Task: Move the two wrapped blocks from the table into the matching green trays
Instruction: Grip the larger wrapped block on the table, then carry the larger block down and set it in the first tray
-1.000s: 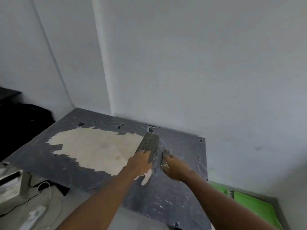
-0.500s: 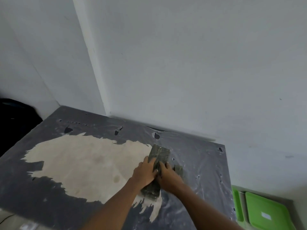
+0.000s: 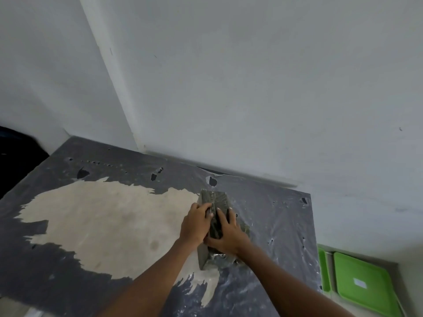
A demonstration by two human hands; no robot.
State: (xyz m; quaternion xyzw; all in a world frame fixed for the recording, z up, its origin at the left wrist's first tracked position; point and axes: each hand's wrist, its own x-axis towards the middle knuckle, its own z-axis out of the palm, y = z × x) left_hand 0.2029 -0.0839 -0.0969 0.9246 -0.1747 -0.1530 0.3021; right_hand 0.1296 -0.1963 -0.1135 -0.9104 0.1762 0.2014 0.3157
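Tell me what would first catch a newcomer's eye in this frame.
Both hands, left hand and right hand, clasp a dark wrapped block at the middle of the table. To their left spreads a large pale patch where the dark covering is gone. Bright green trays sit low at the right edge.

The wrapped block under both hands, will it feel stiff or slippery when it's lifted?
The wrapped block keeps straight edges, so it is probably stiff. Its shiny wrap may be slippery. The left hand and right hand both hold it, hinting it is heavy or awkward.
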